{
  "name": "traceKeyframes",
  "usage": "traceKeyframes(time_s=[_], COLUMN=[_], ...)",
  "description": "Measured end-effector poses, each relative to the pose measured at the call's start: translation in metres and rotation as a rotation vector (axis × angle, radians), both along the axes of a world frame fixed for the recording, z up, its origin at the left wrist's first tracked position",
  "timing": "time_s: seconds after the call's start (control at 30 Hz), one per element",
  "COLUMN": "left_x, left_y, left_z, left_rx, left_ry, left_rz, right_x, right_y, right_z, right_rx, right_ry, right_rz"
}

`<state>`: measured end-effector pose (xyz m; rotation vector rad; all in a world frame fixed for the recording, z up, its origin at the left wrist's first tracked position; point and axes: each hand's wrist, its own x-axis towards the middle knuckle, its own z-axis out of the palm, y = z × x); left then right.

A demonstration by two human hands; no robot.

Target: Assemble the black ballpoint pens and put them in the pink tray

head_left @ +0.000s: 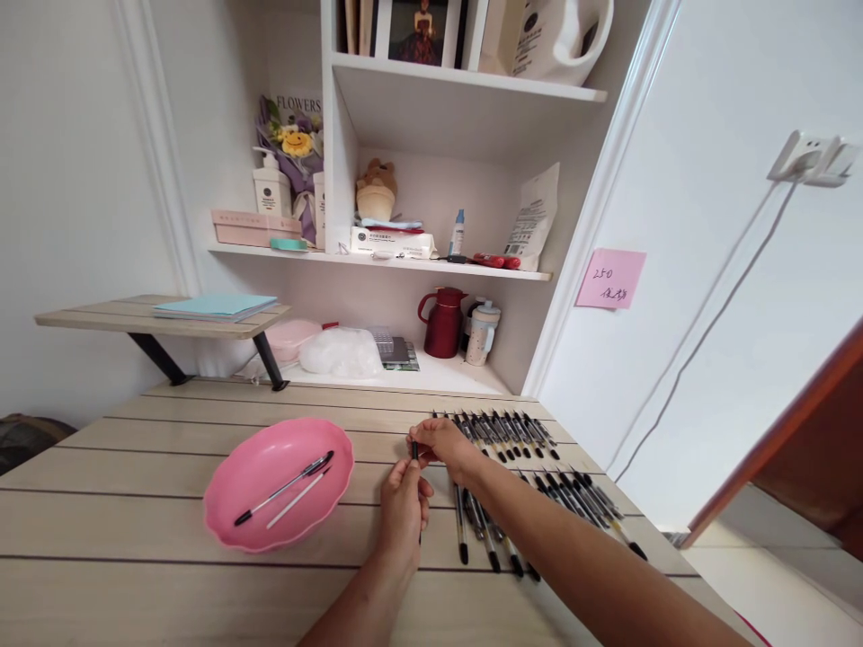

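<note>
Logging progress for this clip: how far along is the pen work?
Done: one black-capped pen and a white refill lie in the pink plastic bowl. In hand: left hand and right hand together hold a small black pen part. Left: rows of black pens on the wooden table.

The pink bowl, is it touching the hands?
Apart. The head view shows bare wooden table between the pink bowl and the left hand. The right hand is farther away; both hands pinch a small pen part.
</note>
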<state>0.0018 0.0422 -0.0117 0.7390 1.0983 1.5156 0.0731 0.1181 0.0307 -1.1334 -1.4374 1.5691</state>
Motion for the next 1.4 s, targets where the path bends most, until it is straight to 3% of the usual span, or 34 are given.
traceKeyframes(time_s=[0.33, 0.5, 0.7, 1.07, 1.2, 1.3, 1.4], left_x=[0.001, 0.001, 0.001, 0.002, 0.001, 0.0, 0.0], left_y=[0.0, 0.0, 0.001, -0.002, -0.001, -0.001, -0.001], left_z=[0.0, 0.0, 0.0, 0.004, 0.004, 0.003, 0.003], left_rx=[-0.01, -0.007, -0.017, -0.042, -0.041, -0.043, -0.043], left_ry=[-0.023, -0.03, -0.039, -0.043, -0.037, -0.034, -0.037], left_rz=[0.024, 0.019, 0.009, 0.023, 0.014, 0.008, 0.01], right_x=[-0.001, -0.001, -0.006, -0.006, -0.005, 0.003, 0.015], right_y=[-0.001, -0.003, -0.004, -0.004, 0.005, 0.015, 0.025], right_z=[0.001, 0.002, -0.002, -0.003, 0.002, 0.006, 0.003], right_rx=[-0.033, -0.057, -0.006, -0.058, -0.031, 0.042, 0.066], right_ry=[0.015, 0.04, 0.118, 0.144, 0.266, 0.194, 0.089], right_rz=[0.043, -0.021, 0.016, -0.009, -0.129, -0.253, -0.284])
